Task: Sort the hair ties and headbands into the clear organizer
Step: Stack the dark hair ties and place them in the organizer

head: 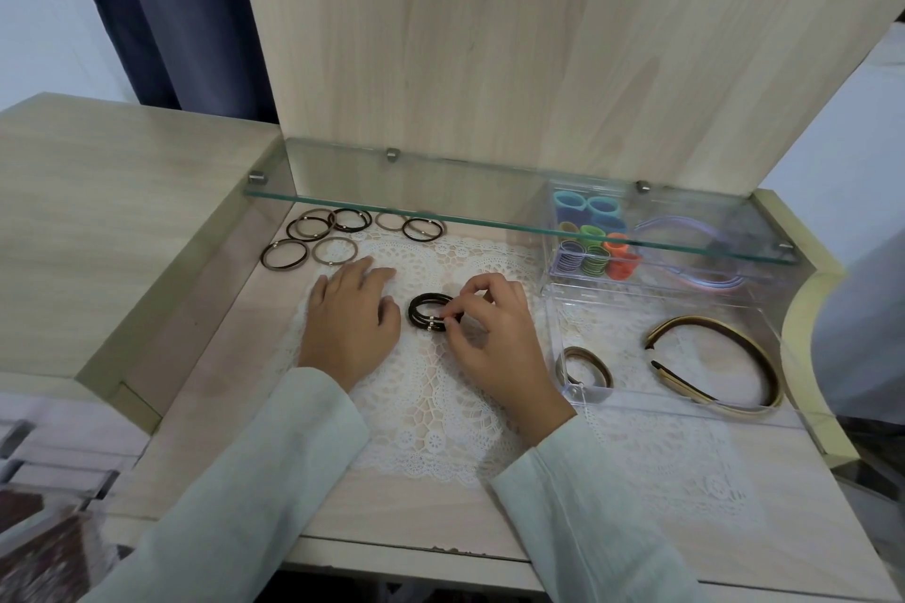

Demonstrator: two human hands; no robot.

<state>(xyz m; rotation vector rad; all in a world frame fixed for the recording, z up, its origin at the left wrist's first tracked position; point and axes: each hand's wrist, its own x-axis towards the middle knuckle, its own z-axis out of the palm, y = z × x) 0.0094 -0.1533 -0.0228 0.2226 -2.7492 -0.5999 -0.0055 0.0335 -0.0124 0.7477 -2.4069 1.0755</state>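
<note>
A small stack of dark brown hair ties (425, 309) lies on the lace mat (431, 411) in the middle. My right hand (494, 338) pinches the stack at its right side, by the metal beads. My left hand (350, 313) rests flat on the mat just left of it. Several more brown and beige hair ties (338, 233) lie loose at the back left. The clear organizer (563, 387) stands at the right. It holds a tan and dark headband (725, 357), a coiled band (587, 365), colourful ties (595, 240) and a lilac headband (685, 255).
A glass shelf (416, 206) juts out low over the back of the recess, above the loose ties and the organizer's rear part. A raised wooden ledge (122, 191) borders the left, a wooden back panel (489, 39) rises behind, and a curved rim (803, 309) closes the right.
</note>
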